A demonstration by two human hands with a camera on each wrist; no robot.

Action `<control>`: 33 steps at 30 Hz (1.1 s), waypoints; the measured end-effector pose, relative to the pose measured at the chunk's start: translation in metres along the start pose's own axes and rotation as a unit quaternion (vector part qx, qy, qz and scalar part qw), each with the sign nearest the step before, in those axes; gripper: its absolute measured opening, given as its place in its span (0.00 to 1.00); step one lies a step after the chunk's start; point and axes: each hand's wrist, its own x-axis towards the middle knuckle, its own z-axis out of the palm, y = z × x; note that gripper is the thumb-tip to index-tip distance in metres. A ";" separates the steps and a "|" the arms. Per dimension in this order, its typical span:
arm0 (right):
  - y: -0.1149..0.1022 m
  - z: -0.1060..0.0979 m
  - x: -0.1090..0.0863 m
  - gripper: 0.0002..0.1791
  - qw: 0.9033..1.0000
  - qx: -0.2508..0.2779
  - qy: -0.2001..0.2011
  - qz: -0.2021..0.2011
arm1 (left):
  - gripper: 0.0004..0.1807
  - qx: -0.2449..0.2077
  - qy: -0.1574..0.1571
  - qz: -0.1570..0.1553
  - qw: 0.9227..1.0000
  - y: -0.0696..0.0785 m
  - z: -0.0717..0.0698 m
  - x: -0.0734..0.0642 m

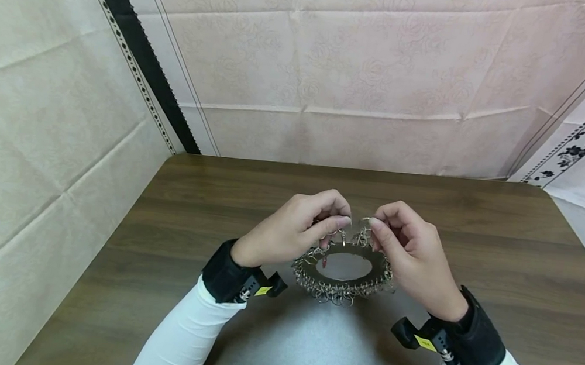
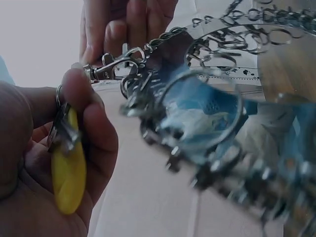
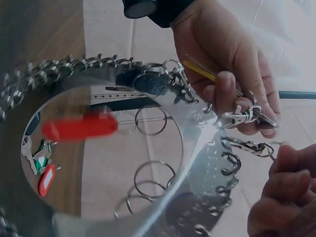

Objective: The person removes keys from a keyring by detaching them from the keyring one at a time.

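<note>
A flat metal ring (image 1: 379,266) with a wide oval opening hangs over the table, its edge crowded with small rings and clasps. At its far edge, my left hand (image 1: 304,228) pinches the end of a silver snap hook (image 2: 116,67). A yellow key tag (image 2: 69,173) and a key lie against that hand's fingers. Close by on the right, my right hand (image 1: 410,247) pinches a small ring at the end of another snap hook (image 3: 247,145). A red tag (image 3: 81,126), blurred, dangles before the opening in the right wrist view.
Through the opening, the right wrist view shows keys with a green tag (image 3: 43,157) and another red tag (image 3: 47,180). Beneath everything is a brown wooden table (image 1: 206,198), with pale patterned cloth (image 1: 376,85) behind it.
</note>
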 end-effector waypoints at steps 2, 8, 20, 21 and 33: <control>0.001 0.000 0.000 0.03 1.000 -0.012 -0.002 0.015 | 0.02 0.000 -0.001 -0.002 1.000 0.001 0.002 0.000; 0.006 0.001 0.001 0.03 0.998 -0.036 -0.018 0.050 | 0.02 0.007 -0.001 -0.010 1.000 0.004 0.005 0.000; 0.001 0.000 0.000 0.05 0.996 -0.038 -0.042 0.062 | 0.01 -0.020 0.020 -0.015 0.999 0.003 0.007 0.000; 0.000 0.000 0.000 0.05 0.997 -0.032 -0.046 0.059 | 0.02 -0.021 0.020 -0.014 0.999 0.003 0.007 0.000; 0.001 0.003 -0.001 0.05 0.996 -0.021 -0.068 0.051 | 0.02 -0.031 0.013 -0.028 0.999 0.005 0.008 0.000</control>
